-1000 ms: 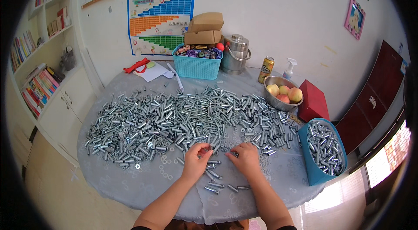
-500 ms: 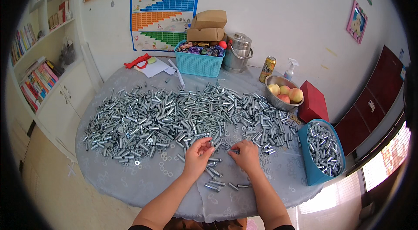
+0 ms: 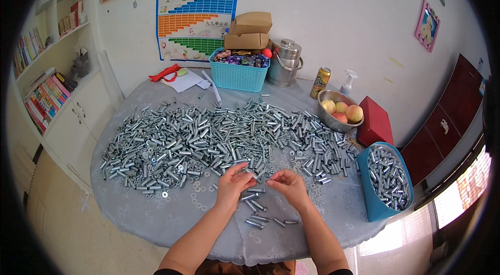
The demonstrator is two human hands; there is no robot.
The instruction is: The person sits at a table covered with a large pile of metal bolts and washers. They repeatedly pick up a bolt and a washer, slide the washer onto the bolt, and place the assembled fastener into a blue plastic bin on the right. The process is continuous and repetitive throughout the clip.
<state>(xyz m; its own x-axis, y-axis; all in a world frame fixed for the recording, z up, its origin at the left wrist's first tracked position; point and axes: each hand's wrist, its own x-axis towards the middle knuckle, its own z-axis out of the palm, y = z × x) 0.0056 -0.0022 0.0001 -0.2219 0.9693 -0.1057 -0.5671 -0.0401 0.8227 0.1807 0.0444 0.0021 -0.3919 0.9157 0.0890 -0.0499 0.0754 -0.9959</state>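
Note:
My left hand is closed, with a metal bolt between thumb and fingers, its end pointing toward my right hand. Close by on the right, my right hand makes a pinch; whatever sits in its fingertips is too small to name. Below the hands lie several assembled sleeve anchor bolts and, nearer me, more bolts. Beyond both hands spreads a wide heap of loose metal sleeves and bolts. Flat washers are scattered to the left of my left hand.
A blue bin full of metal pieces stands at the right table edge. Behind it are a red box, a steel bowl of fruit, a can and a spray bottle. A turquoise basket and steel container stand at the back.
My right hand has moved left, bringing its fingertips close to the bolt in my left hand. The left hand has shifted slightly left, and the bolt now shows more clearly.

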